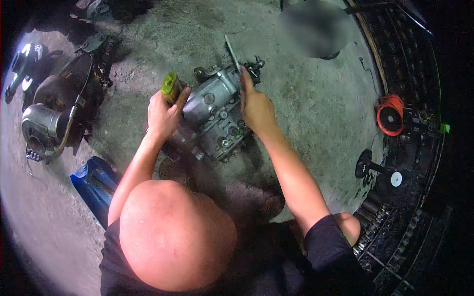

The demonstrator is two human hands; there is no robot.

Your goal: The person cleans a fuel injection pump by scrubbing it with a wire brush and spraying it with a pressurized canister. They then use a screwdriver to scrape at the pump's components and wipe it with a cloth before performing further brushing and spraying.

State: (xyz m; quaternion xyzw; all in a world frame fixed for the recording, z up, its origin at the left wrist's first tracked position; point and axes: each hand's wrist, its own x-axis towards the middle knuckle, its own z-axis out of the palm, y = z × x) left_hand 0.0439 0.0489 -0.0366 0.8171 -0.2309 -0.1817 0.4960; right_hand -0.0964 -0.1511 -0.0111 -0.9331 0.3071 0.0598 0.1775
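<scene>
Concrete floor point(316, 113), dim light. A person crouches over a grey cast-metal pump body point(217, 118). It lies on the floor, tilted on its side, between the two grips.

Left grip point(164, 116): closed around a yellow-green tool handle point(172, 86), which sticks up out of the fist. The working end runs down toward the pump face just right of this grip and is hidden by the fingers. Which fastener it meets cannot be told.

Right grip point(256, 109): closed on a flat steel bar point(232, 53), probably a spanner, with the index finger laid along it. The bar rises up and away from the grip, over the pump's far edge. The hand sits against the housing.

Handling, as judged: the pump looks dense, heavy and rigid, and its oily sheen suggests it is slick. The small fittings and lever just beyond the right grip look like poor holds that could bend. The best purchase looks to be the broad housing flanks, one grip on each side, set low.

Around: well left of the left grip is a turbocharger point(42, 126) with a braided hose. Below that grip is a blue container point(94, 180). Well right of the right grip is an orange reel point(391, 115). A tray of sockets point(375, 222) lies nearer the person.
</scene>
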